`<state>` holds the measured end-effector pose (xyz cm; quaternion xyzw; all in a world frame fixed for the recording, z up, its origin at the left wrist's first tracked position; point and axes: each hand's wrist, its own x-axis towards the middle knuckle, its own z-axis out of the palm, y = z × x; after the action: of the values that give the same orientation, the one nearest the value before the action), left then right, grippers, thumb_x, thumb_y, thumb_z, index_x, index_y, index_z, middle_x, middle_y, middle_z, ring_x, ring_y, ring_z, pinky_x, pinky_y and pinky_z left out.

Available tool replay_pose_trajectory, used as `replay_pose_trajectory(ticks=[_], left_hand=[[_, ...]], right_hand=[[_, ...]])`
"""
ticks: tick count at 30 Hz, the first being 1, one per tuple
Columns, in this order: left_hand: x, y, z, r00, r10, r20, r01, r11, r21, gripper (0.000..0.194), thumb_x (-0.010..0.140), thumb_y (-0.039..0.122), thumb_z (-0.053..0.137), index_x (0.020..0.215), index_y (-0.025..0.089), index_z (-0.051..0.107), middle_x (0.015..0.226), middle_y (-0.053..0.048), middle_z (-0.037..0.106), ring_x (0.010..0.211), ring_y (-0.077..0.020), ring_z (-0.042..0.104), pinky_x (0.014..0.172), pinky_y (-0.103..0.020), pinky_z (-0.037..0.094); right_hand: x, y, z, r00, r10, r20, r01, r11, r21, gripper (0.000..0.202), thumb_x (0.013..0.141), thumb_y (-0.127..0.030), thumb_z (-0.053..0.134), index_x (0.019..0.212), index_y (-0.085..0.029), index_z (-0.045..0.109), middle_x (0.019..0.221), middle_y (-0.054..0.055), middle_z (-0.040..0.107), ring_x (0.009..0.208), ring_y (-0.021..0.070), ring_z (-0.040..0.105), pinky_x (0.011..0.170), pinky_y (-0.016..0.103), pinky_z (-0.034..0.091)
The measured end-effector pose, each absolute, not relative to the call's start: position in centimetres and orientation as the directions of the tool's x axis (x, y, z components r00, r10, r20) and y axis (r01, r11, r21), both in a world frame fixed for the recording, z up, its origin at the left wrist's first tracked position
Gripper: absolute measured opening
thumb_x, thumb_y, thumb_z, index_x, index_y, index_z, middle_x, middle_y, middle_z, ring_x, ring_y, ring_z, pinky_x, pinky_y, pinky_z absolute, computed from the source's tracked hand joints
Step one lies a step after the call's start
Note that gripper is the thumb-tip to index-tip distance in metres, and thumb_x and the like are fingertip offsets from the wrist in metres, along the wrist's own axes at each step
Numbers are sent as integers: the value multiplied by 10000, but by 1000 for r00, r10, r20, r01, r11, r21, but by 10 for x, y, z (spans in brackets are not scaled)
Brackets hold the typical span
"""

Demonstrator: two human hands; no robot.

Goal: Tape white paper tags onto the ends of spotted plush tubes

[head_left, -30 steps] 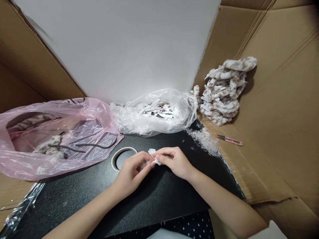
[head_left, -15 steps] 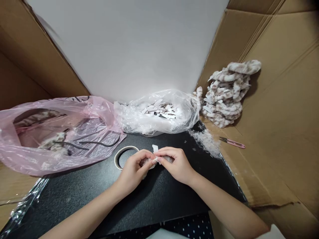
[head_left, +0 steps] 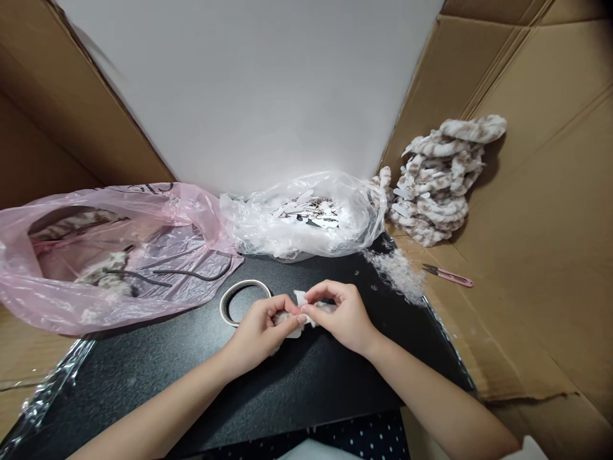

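Both hands meet over the black tabletop (head_left: 158,383). Between the fingers is a fluffy brown-and-white plush piece (head_left: 327,307), mostly covered by the hands. My left hand (head_left: 256,329) is closed around its left part, thumb and fingertips pressed together. At the middle, my right hand (head_left: 345,317) pinches the plush with thumb and index finger. A small white strip (head_left: 301,298) sticks up beside the right fingertips; whether it is tape or a tag I cannot tell. Close to my left hand, a cream roll of tape (head_left: 224,310) lies flat.
A pink plastic bag (head_left: 43,313) holding plush pieces and dark cords lies left. Behind the hands is a clear bag (head_left: 268,239) of white tags. Right are piled plush loops (head_left: 435,185), loose fluff (head_left: 397,275) and pink thread snips (head_left: 447,275). Cardboard walls (head_left: 536,211) stand around.
The fingers have shifted slightly on the plush piece, and the right index finger has lifted and bent more. The white strip now leans and sits a little lower.
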<state>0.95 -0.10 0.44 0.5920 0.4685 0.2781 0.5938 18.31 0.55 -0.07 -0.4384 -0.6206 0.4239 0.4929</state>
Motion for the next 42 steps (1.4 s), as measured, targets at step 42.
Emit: replay_pose_trajectory(ticks=[42], left_hand=[[4,5,5,408,810,-421,-180,523,833,247,585,234,800,729,123,632,612,-25,677,523,-104,586,529,-187,430]], right_hand=[[198,11,-1,-491,546,679,367,836,-407,119,779,-142,628,735,-251,637,643,-20,621,752,170,559,819,377,384]])
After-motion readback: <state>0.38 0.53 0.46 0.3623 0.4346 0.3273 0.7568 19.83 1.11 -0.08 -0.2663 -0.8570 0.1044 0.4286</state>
